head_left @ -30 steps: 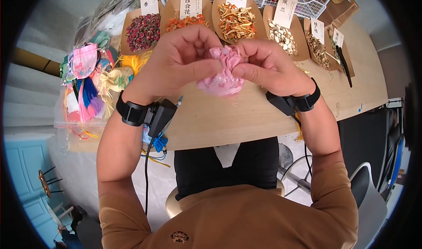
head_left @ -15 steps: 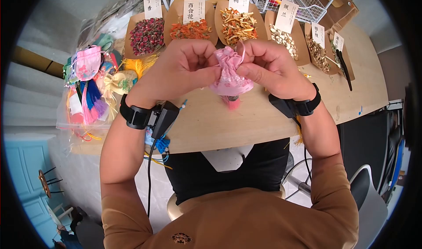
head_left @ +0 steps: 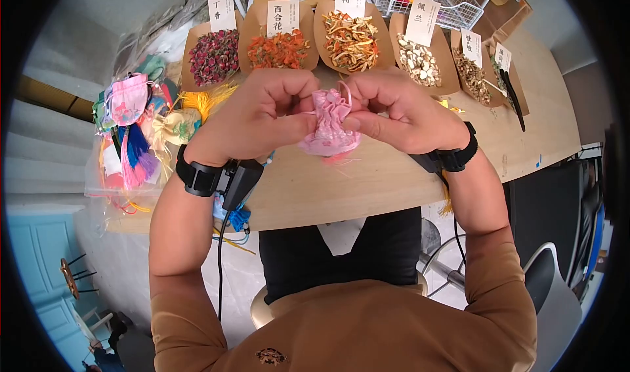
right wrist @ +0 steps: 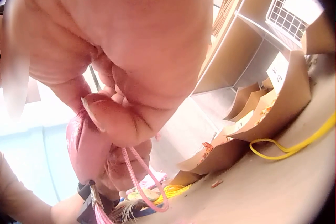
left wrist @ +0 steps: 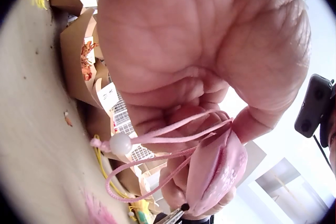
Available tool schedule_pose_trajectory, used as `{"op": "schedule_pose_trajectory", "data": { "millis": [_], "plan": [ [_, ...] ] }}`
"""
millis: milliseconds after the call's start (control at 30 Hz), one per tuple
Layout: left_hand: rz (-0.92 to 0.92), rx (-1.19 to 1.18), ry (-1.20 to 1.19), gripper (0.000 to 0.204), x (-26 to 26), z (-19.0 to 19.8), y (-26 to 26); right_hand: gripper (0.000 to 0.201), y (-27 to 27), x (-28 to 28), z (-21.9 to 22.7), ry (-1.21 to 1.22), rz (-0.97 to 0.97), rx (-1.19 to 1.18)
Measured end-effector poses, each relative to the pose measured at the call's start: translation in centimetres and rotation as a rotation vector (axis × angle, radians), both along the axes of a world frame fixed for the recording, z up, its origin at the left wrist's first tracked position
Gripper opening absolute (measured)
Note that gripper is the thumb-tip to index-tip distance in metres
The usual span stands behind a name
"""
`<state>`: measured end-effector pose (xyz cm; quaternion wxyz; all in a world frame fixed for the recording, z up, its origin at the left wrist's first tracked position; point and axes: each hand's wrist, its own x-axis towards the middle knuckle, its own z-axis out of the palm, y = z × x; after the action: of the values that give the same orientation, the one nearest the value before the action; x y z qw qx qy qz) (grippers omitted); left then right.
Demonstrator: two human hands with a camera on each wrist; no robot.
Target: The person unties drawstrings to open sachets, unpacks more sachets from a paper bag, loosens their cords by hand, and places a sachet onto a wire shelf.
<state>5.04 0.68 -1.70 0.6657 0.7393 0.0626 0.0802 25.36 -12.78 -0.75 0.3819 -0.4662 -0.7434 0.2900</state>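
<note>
A person seated at a wooden table (head_left: 367, 181) holds a small pink pouch (head_left: 328, 132) in the air just above the table's middle, both hands meeting at its gathered neck. The left hand (head_left: 262, 112) pinches the ruffled top from the left; the right hand (head_left: 400, 109) pinches it from the right, thumb pressed to the cloth, so each grip is closed on the pouch. A pink cord (left wrist: 157, 153) with a pale bead (left wrist: 120, 143) loops out of the mouth, seen from the left wrist; the same cord (right wrist: 144, 182) hangs below the right thumb. The pouch looks light and soft, its thin fabric crumpling under the fingers, plump below and likely to sag or spill if tipped; the neck just under the ruffle, or the cord itself, seems the surest hold. At the far edge stand paper trays (head_left: 282, 34) of dried flowers and peel; finished pouches (head_left: 131, 109) with tassels are heaped at the left.
</note>
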Motion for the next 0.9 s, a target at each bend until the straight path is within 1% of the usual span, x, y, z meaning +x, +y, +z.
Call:
{"op": "schedule_pose_trajectory", "data": {
  "millis": [33,167,200,233,267,333,467,533,567,633,733,867,900],
  "plan": [
    [0.008,-0.002,-0.005,0.013,0.0,0.0,0.0,0.015,0.1,0.0,-0.2,-0.008,0.006,0.081],
    [-0.003,-0.033,-0.039,0.014,0.0,0.1,-0.1,0.015,0.0,0.1,0.0,0.006,0.008,0.040],
    [0.013,-0.040,-0.075,0.011,0.1,0.4,-0.4,0.016,0.1,0.0,-0.1,0.098,0.029,0.035],
    [0.030,-0.047,-0.111,0.013,0.2,0.6,-0.6,0.016,0.2,0.0,-0.3,0.190,0.051,0.029],
    [0.030,-0.043,-0.114,0.013,0.3,0.7,-0.6,0.016,0.2,-0.2,-0.5,0.187,0.052,0.033],
    [0.047,-0.064,-0.091,0.014,0.3,0.7,-0.7,0.016,0.2,-0.5,-0.8,0.316,0.048,-0.053],
    [0.073,-0.045,-0.067,0.015,0.3,0.7,-0.4,0.017,0.4,-0.5,-0.4,0.297,0.006,-0.074],
    [0.041,0.015,-0.023,0.019,0.1,1.1,-0.4,0.020,0.5,0.0,0.1,0.006,0.033,-0.021],
    [0.042,0.011,-0.022,0.019,0.0,1.1,-0.4,0.020,0.4,-0.2,0.0,0.006,0.034,-0.025],
    [0.010,0.004,-0.029,0.018,0.1,1.3,-0.4,0.024,0.6,-0.4,-0.3,0.016,0.013,0.063],
    [0.020,0.050,-0.005,0.018,0.0,1.2,-0.5,0.022,0.4,-0.5,-0.1,0.005,-0.027,0.066],
    [0.004,0.070,-0.016,0.020,0.1,1.1,-0.6,0.020,0.3,-0.3,-0.1,0.020,-0.018,0.064],
    [0.014,0.049,-0.030,0.020,0.1,1.1,-0.7,0.014,0.2,-0.2,0.0,0.020,-0.007,0.036]
  ]
}}
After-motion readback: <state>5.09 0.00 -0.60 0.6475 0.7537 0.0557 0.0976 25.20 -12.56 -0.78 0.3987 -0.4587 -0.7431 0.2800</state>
